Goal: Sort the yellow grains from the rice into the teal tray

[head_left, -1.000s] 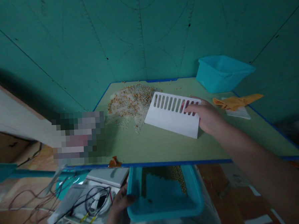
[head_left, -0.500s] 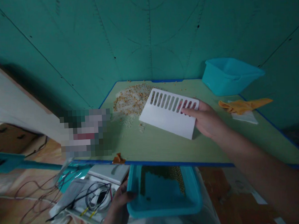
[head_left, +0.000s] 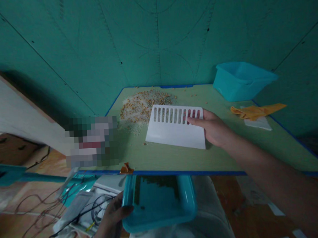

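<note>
- My right hand [head_left: 211, 127] grips the slotted white panel [head_left: 175, 134] near the grain heap [head_left: 137, 107].
- My left hand [head_left: 112, 212] clasps the lower turquoise tub [head_left: 164, 221] at its side.

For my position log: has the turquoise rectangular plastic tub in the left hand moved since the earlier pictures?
Yes, left: the tub now shows partly below the small orange scrap on the pale green tabletop; earlier it lay wholly right of that.
</note>
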`<control>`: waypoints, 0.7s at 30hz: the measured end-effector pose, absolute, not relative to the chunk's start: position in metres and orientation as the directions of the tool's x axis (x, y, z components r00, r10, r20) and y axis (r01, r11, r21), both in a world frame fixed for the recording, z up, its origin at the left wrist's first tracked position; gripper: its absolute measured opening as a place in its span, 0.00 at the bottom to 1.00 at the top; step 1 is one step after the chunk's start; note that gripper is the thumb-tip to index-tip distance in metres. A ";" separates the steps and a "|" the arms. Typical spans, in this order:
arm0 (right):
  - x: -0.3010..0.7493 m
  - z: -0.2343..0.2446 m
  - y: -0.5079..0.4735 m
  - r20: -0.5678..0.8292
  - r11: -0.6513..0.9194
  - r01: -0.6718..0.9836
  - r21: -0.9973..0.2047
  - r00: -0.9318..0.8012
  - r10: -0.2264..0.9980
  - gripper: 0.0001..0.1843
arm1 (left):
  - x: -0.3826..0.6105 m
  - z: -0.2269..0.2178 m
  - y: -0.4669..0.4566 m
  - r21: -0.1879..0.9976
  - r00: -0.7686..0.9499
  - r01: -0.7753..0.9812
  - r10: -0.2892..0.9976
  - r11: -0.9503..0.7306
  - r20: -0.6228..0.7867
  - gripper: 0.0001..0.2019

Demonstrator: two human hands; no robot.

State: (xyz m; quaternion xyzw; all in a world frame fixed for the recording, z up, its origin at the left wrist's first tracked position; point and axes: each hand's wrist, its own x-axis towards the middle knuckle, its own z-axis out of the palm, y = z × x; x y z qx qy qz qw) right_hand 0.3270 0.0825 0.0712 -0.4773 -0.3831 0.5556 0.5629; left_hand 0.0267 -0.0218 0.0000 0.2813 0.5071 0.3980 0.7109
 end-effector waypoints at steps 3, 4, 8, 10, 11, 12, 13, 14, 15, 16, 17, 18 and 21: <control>0.326 0.071 0.082 -0.093 -0.069 -0.284 -0.956 0.071 0.993 0.15 | 0.024 0.000 -0.022 0.797 0.160 -0.302 0.852 0.522 -0.498 0.10; 0.325 0.071 0.081 -0.088 -0.066 -0.285 -0.956 0.063 0.994 0.15 | 0.024 0.000 -0.023 0.796 0.148 -0.312 0.854 0.520 -0.499 0.10; 0.322 0.067 0.080 -0.076 -0.065 -0.276 -0.959 0.030 0.997 0.16 | 0.024 0.000 -0.023 0.788 0.118 -0.339 0.854 0.514 -0.507 0.09; 0.320 0.064 0.079 -0.074 -0.071 -0.272 -0.960 -0.001 0.997 0.16 | 0.023 0.000 -0.024 0.779 0.127 -0.347 0.850 0.521 -0.512 0.08; 0.318 0.063 0.079 -0.073 -0.077 -0.269 -0.960 -0.023 0.997 0.16 | 0.022 0.001 -0.024 0.774 0.130 -0.351 0.846 0.527 -0.517 0.07; 0.317 0.062 0.078 -0.076 -0.086 -0.264 -0.961 -0.048 0.996 0.15 | 0.022 0.001 -0.024 0.770 0.131 -0.357 0.844 0.529 -0.519 0.07; 0.316 0.061 0.078 -0.079 -0.096 -0.261 -0.961 -0.072 0.994 0.15 | 0.022 0.002 -0.024 0.766 0.130 -0.362 0.843 0.531 -0.522 0.07; 0.314 0.061 0.077 -0.082 -0.104 -0.259 -0.960 -0.094 0.992 0.15 | 0.022 0.002 -0.023 0.764 0.127 -0.366 0.842 0.531 -0.525 0.07; 0.313 0.060 0.077 -0.084 -0.110 -0.259 -0.960 -0.110 0.990 0.15 | 0.022 0.003 -0.023 0.764 0.124 -0.366 0.841 0.532 -0.527 0.06; 0.312 0.060 0.076 -0.087 -0.115 -0.258 -0.959 -0.119 0.989 0.15 | 0.022 0.003 -0.023 0.765 0.118 -0.364 0.841 0.531 -0.528 0.06; 0.312 0.060 0.076 -0.088 -0.117 -0.255 -0.960 -0.124 0.988 0.15 | 0.022 0.003 -0.023 0.768 0.113 -0.361 0.843 0.528 -0.526 0.06; 0.311 0.060 0.075 -0.087 -0.116 -0.248 -0.962 -0.125 0.988 0.15 | 0.022 0.003 -0.023 0.771 0.107 -0.358 0.844 0.526 -0.526 0.06; 0.312 0.061 0.075 -0.082 -0.109 -0.217 -0.970 -0.130 0.988 0.16 | 0.023 0.001 -0.023 0.767 0.108 -0.351 0.836 0.538 -0.537 0.08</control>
